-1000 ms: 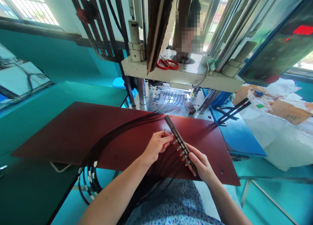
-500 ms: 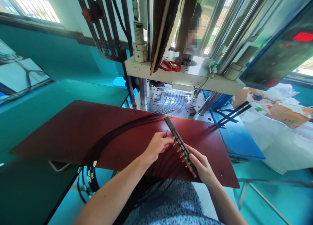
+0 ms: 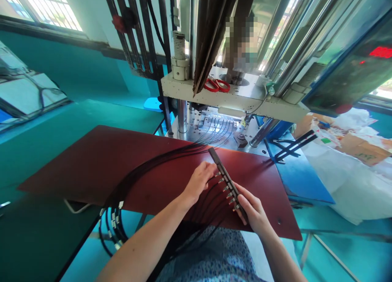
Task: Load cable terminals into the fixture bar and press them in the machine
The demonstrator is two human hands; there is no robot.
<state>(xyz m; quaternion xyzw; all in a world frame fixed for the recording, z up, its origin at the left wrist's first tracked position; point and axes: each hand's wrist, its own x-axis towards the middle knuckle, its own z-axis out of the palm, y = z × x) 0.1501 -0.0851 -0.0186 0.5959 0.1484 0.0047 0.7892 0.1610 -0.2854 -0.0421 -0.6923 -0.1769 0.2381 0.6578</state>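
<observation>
My right hand is closed round the lower end of a dark metal bar, which slants over the red-brown board. Several small metal connectors sit in a row along the bar's left edge, with thin black cables running from them toward my lap. Beside the bar's upper part is my left hand, its fingers bent close to the topmost connector. Whether those fingertips pinch anything is hidden.
Behind the board stands a press with red-handled scissors on its plate. More black cables run from its bed across the board. A blue surface with black rods lies at the right.
My left hand has shifted slightly up along the bar, and the small dark piece seen at its fingertips no longer shows. The whole view has moved a little. My right hand keeps its hold.
</observation>
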